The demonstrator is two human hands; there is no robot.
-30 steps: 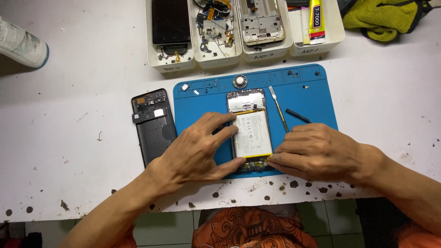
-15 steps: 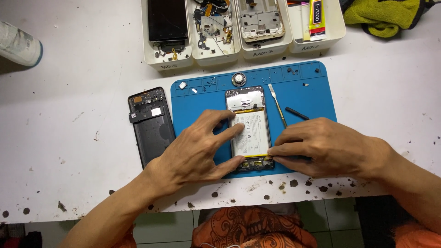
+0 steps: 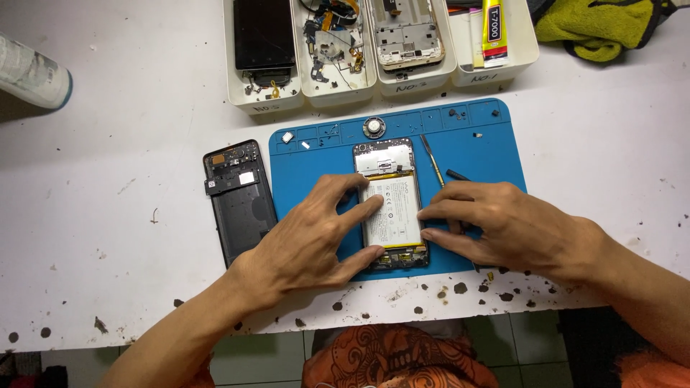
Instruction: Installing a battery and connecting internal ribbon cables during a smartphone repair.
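At the near edge of the white tabletop [image 3: 108, 237], an opened phone [image 3: 390, 205] is being steadied on a blue work mat [image 3: 474, 144] by two bare hands. The left hand [image 3: 309, 241] is being spread flat and open across the phone's left side, fingers reaching onto the pale battery [image 3: 392, 212], thumb set at the lower edge; nothing is being gripped. The right hand [image 3: 503, 226] is being held loosely curled at the phone's right edge, fingertips touching the frame; whether anything thin is being pinched beneath it cannot be told. Judged from this, the work is being done best with light, even pressure, the battery being pressed flat rather than bent, and the frame being kept from sliding on the mat.

Just beyond the right hand, a slim metal pry tool [image 3: 433, 159] and a short dark bit [image 3: 457, 174] are lying on the mat. Left of the mat, the black back cover [image 3: 239, 201] is lying face down. Farther off, a small round part [image 3: 374, 127] is resting near the mat's far edge, and a row of white trays [image 3: 316, 93] is holding phone parts and a glue tube [image 3: 493, 29], with a yellow-green cloth [image 3: 596, 25] beside them.
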